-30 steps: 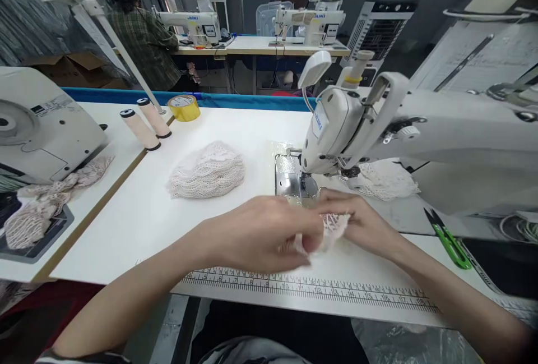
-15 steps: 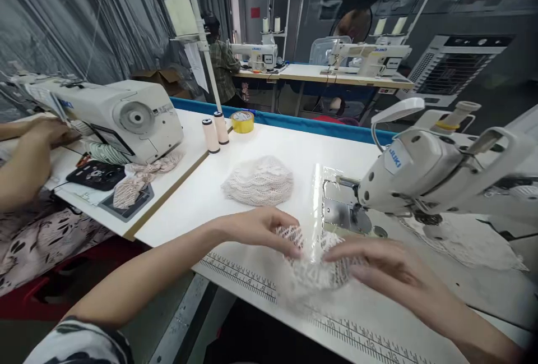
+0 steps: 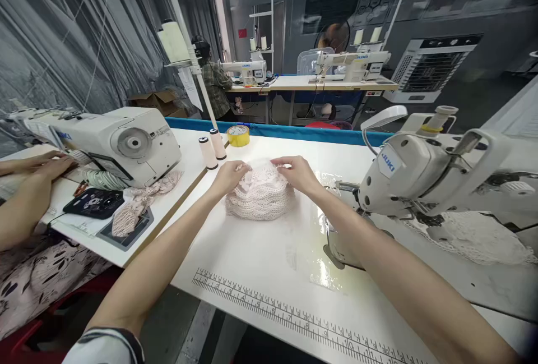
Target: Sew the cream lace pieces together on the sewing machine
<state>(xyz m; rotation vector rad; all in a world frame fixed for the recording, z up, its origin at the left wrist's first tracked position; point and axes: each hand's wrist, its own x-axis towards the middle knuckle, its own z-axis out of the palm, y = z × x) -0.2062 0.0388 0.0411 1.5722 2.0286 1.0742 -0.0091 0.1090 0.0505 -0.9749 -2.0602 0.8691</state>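
One blue "JUKI" label is borne by the smooth white sewing machine (image 3: 397, 176) on the right; a numbered scale (image 3: 290, 316) is printed along the front edge of the bench (image 3: 252, 257). Toward the back-left corner, a pale lace piece (image 3: 261, 173) is pinched at its sides by left hand (image 3: 230, 176) and right hand (image 3: 297, 174), upon a scalloped, openwork pile (image 3: 260, 207).

Lace stack (image 3: 261, 204) partly behind left hand (image 3: 231, 176)
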